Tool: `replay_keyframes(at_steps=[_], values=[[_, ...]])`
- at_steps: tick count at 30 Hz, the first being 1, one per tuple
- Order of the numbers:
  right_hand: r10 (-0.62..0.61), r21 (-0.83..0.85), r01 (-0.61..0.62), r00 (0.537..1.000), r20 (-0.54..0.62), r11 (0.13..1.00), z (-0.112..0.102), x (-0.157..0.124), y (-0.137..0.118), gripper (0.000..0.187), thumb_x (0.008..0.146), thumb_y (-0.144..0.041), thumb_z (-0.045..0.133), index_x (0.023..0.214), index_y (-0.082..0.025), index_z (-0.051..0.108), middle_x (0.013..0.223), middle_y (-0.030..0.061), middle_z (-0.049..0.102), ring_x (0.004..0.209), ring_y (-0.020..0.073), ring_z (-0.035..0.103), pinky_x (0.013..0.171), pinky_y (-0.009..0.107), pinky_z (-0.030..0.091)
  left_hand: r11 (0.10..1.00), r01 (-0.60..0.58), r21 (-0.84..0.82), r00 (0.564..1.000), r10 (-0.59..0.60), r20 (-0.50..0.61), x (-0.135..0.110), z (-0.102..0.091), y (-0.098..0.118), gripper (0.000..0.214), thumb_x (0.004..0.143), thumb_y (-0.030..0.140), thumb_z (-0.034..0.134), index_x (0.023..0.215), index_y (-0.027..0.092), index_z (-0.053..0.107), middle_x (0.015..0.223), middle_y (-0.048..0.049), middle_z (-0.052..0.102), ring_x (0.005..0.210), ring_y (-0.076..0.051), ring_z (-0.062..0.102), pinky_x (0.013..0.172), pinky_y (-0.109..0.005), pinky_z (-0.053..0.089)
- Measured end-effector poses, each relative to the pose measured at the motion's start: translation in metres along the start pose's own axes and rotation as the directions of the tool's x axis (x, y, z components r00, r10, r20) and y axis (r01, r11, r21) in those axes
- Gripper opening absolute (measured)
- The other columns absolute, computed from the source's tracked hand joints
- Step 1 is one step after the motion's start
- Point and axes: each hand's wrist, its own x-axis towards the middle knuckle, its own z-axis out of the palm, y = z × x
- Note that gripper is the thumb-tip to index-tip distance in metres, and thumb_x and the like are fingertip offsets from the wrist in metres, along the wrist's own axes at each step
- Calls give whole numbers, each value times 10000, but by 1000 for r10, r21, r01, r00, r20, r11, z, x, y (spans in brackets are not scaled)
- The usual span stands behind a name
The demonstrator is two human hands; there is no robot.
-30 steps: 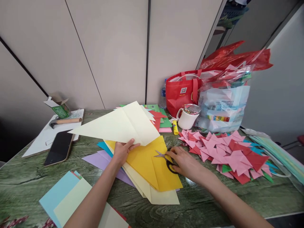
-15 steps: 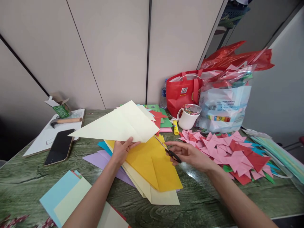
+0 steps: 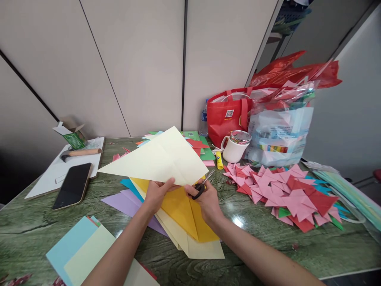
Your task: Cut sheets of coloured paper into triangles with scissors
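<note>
A folded cream sheet of paper is held up over the table, its long point toward the left. My left hand pinches its lower edge between thumb and fingers. My right hand has a pair of scissors with black handles, blades pointing up and to the right. The right thumb is at the sheet's lower right edge; whether it grips the paper I cannot tell. Beneath both hands lie folded yellow paper, more cream sheets and purple paper.
Folded pink and red paper pieces are heaped on the right. Behind them stand a white mug, a glue stick, a red bag and a plastic bag. A phone and a hammer lie left.
My right hand has moved left to the sheet's lower right edge, and the scissors have swung from pointing up-left to up-right. The cream sheet has shifted a little to the right.
</note>
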Motion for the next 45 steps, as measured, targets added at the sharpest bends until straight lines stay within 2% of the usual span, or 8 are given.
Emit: replay_keyframes(at_steps=[9, 17, 22, 25, 28, 32, 38, 45], values=[[-58, 65, 60, 998, -22, 996, 5, -7, 1, 465, 511, -222, 806, 764, -211, 416, 629, -97, 549, 565, 84, 583, 641, 256, 512, 999, 6, 36, 1000, -6, -11, -3, 5, 3, 271, 596, 331, 742, 679, 83, 670, 672, -75, 725, 660, -247, 685, 721, -398, 553], [-84, 1, 84, 996, 25, 996, 7, -16, 7, 424, 580, -240, 778, 768, -217, 399, 641, -74, 573, 615, 128, 626, 677, 286, 506, 996, -34, 82, 999, 36, -20, -8, 11, -4, 415, 537, 225, 780, 927, 134, 668, 941, -92, 719, 825, -245, 664, 706, -328, 536], [-98, -97, 112, 985, 142, 989, 0, -22, -5, 382, 655, -288, 728, 810, -226, 384, 659, -46, 614, 646, 148, 637, 701, 306, 475, 998, -35, 58, 997, 39, -67, -5, 8, 4, 386, 536, 228, 781, 886, 104, 674, 872, -102, 729, 782, -248, 669, 665, -331, 550], [-19, -176, 76, 952, 304, 982, -2, -25, -11, 328, 664, -313, 717, 838, -206, 460, 672, -29, 612, 649, 141, 613, 682, 292, 455, 996, -85, 19, 986, 87, -144, 0, 4, 10, 418, 542, 239, 777, 920, 106, 656, 881, -87, 727, 798, -231, 665, 693, -328, 553], [129, -278, 8, 875, 467, 960, -3, -27, -13, 318, 640, -344, 725, 848, -171, 558, 665, -22, 592, 619, 121, 564, 619, 257, 424, 991, -132, -6, 970, 127, -209, 3, 1, 14, 426, 547, 240, 773, 931, 110, 642, 884, -74, 724, 801, -217, 662, 712, -320, 548], [225, -360, -29, 825, 518, 932, -6, -25, -14, 368, 600, -335, 751, 890, -165, 601, 679, -30, 573, 608, 105, 526, 602, 241, 405, 990, -142, -10, 964, 136, -227, 2, 0, 21, 312, 570, 255, 758, 830, 123, 646, 793, -57, 726, 734, -214, 666, 688, -319, 541], [323, -375, -120, 776, 542, 919, -10, -23, -20, 417, 608, -329, 753, 954, -185, 571, 703, -29, 584, 628, 104, 534, 631, 241, 406, 954, -217, 209, 969, 237, -76, -6, 0, 29, 141, 700, 266, 658, 650, 143, 612, 452, 20, 592, 406, -116, 533, 455, -237, 459], [374, -311, -236, 762, 529, 921, -9, -28, -21, 370, 595, -331, 769, 882, -192, 581, 727, -22, 602, 701, 117, 559, 710, 255, 421, 931, -158, 328, 987, 144, 66, -13, 6, 33, 151, 683, 227, 666, 569, 148, 607, 374, 26, 533, 338, -99, 461, 384, -215, 395]])
